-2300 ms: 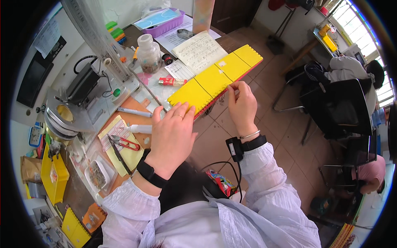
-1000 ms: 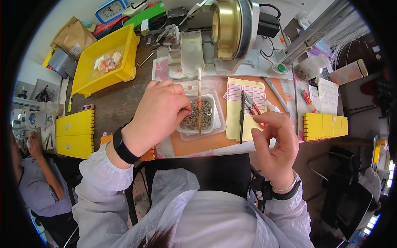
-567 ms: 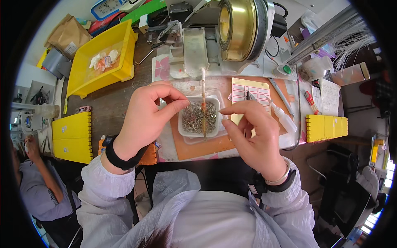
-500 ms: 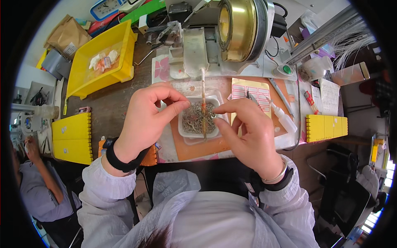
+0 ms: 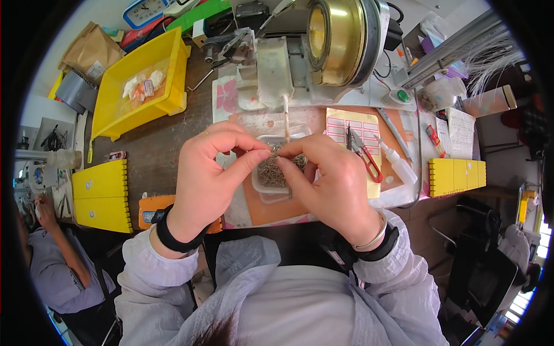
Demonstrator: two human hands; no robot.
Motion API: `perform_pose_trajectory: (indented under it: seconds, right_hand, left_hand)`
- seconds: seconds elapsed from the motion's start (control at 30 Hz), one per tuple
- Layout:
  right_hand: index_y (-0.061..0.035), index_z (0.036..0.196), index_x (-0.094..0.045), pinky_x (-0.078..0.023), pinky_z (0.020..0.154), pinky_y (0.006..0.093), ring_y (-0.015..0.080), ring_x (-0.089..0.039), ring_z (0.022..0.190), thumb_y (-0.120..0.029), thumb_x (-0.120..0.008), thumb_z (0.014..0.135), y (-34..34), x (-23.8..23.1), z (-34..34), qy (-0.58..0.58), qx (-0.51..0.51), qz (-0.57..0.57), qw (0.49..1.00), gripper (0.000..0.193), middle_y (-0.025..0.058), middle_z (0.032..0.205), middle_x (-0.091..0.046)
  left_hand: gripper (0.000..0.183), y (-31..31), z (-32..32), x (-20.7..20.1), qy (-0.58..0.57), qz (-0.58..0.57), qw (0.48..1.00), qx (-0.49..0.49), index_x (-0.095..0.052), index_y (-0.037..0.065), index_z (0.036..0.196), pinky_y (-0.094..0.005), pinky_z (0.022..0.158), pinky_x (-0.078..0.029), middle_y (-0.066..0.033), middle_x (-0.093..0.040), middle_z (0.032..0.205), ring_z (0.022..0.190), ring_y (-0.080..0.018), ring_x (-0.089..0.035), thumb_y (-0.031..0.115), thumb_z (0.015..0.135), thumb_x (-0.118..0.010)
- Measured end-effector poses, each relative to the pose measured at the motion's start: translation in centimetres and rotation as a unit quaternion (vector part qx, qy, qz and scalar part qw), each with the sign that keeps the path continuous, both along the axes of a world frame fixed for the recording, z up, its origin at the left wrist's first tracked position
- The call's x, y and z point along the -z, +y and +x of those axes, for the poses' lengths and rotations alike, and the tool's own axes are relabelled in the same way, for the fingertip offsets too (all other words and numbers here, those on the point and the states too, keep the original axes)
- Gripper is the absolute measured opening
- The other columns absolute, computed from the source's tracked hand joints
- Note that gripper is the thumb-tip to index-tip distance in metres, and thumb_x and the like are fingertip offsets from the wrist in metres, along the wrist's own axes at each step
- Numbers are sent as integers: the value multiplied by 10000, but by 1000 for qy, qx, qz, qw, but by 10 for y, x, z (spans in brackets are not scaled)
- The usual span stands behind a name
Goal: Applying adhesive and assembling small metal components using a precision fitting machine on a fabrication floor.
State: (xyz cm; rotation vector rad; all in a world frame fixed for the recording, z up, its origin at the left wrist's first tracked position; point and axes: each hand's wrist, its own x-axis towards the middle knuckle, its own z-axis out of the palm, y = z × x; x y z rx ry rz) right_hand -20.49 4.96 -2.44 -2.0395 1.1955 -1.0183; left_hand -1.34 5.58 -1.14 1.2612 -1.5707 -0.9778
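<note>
My left hand (image 5: 208,176) and my right hand (image 5: 334,181) meet over a white plastic tray (image 5: 269,190). Each pinches with thumb and forefinger, the tips nearly touching; anything between them is too small to make out. Beneath the fingertips, many small curled silvery metal pieces (image 5: 274,175) fill the tray. A thin pale rod (image 5: 286,118) sticks out from a machine toward me and passes above the tray, its near end hidden behind my right hand. Red-handled snips (image 5: 366,155) lie to the right of my right hand on a cream card (image 5: 337,124) with red-framed boxes.
A white squeeze bottle (image 5: 401,169) and a grey pen-like tool (image 5: 395,135) lie right of the card. Behind the tray stands a machine with a large brass-coloured wheel (image 5: 326,43). A yellow bin (image 5: 107,112) is at left. A co-worker (image 5: 57,259) sits at far left.
My right hand has moved left, bringing its fingertips up against those of my left hand. It has uncovered the snips on the card. The left hand has shifted slightly right.
</note>
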Motion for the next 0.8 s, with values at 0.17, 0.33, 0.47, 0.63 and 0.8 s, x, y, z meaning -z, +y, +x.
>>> perform_pose_trajectory:
  seconds: [0.17,0.33,0.47,0.63,0.8]
  right_hand:
    - [-40,898,-693,-404,459,255,114,-537,485,-55,-740,786,-1,0,0,10,10,-10,1000,123,56,801,-648]
    - [-53,902,-702,-453,482,267,156,-585,522,-49,-732,784,-2,5,0,52,9,-94,994,122,52,808,-672]
    - [-57,896,-705,-462,484,266,163,-599,536,-50,-736,778,-1,3,3,47,0,-100,994,122,52,802,-682]
    - [-59,887,-708,-458,473,266,161,-598,532,-62,-750,766,1,5,4,31,6,-89,996,128,55,796,-687]
    - [-65,922,-719,-458,475,262,150,-593,525,-91,-774,749,0,7,-4,65,-10,-85,994,184,54,810,-691]
  left_hand:
    - [215,5,6,-1,-108,-23,993,32,-696,-3,943,-279,735,-462,-77,-629,848,780,-172,-611,-51,734,-714]
    - [294,8,0,-4,-191,-101,976,-9,-681,22,1002,-291,742,-477,-91,-669,892,786,-189,-635,-45,719,-727]
    - [319,9,1,-2,-179,-98,979,-8,-675,39,1021,-296,772,-471,-85,-691,908,818,-200,-639,-35,717,-733]
    - [267,9,-1,-2,-213,-115,970,-3,-675,58,957,-307,798,-445,-54,-694,871,845,-208,-623,-45,716,-726]
    - [217,8,2,0,-218,-132,967,-13,-639,73,905,-322,762,-434,-33,-681,810,777,-206,-628,-17,726,-722]
